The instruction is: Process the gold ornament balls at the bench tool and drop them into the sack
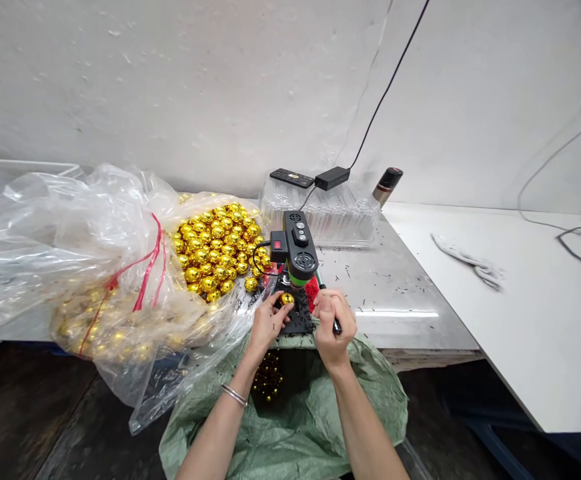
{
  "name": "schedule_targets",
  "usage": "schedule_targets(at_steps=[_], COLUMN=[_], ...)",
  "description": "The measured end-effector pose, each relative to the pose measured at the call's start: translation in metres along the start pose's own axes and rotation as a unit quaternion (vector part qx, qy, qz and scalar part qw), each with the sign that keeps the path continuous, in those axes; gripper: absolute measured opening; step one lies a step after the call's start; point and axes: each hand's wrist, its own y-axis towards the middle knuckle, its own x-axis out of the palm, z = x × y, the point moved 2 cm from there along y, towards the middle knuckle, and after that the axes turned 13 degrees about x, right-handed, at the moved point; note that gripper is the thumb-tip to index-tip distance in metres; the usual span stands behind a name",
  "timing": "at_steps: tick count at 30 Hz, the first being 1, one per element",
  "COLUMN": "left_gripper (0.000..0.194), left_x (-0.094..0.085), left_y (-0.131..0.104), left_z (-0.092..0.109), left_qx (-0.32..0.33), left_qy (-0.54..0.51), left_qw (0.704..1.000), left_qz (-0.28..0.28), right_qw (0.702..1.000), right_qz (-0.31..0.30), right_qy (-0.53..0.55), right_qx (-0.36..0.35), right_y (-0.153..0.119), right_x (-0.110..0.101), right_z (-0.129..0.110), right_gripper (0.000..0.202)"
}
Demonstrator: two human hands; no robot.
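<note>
A shiny gold ball [287, 299] is pinched between the thumb and fingers of my left hand [270, 321], low in front of a small black bench machine [301, 248]. My right hand [335, 325] is wrapped round the black handle [337, 327] at the machine's right side. Dark shavings cover the machine's base [301, 323], and something red lies beside it. To the left, many gold balls [215, 247] spill from a clear plastic bag [140, 267]. Below my hands hangs a green woven sack [370, 373], its mouth open, with small gold balls inside.
Behind the machine stands a clear plastic box [345, 220], with a black power adapter [333, 178] on top. A dark-capped bottle [387, 185] leans by it. Gloves or cloth [467, 262] lie on the white table [535, 347]. A white basket [25, 168] is at far left.
</note>
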Motion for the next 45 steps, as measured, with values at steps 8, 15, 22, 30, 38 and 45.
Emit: schedule_targets(at_steps=[8,15,22,30,38,45], left_gripper=[0.035,0.035,0.034,0.031,0.038,0.034], left_x=[-0.002,-0.001,-0.001,0.000,-0.004,-0.033], left_y=[-0.004,-0.003,-0.004,-0.002,-0.023,-0.028], left_z=[0.007,0.005,0.007,0.007,-0.003,0.022], left_qx=[0.170,0.163,0.175,0.178,0.130,0.262], left_qy=[0.161,0.173,0.195,0.192,0.074,0.234], left_qw=[0.972,0.971,0.965,0.965,0.988,0.936], left_qz=[-0.016,-0.022,-0.029,-0.022,-0.021,0.037], right_qw=[1.000,0.999,0.995,0.994,0.997,0.995], right_qz=[0.002,-0.002,0.037,0.003,0.035,0.045], right_qy=[0.002,0.010,0.008,-0.013,0.018,0.037], right_qx=[0.003,-0.047,-0.091,-0.112,0.071,0.075], right_y=[-0.004,-0.024,-0.037,-0.037,0.012,0.007], right_x=[0.000,0.005,0.013,0.013,0.007,0.006], right_z=[0.002,0.031,0.056,0.056,0.000,-0.004], right_gripper=[0.030,0.028,0.032,0.032,0.030,0.033])
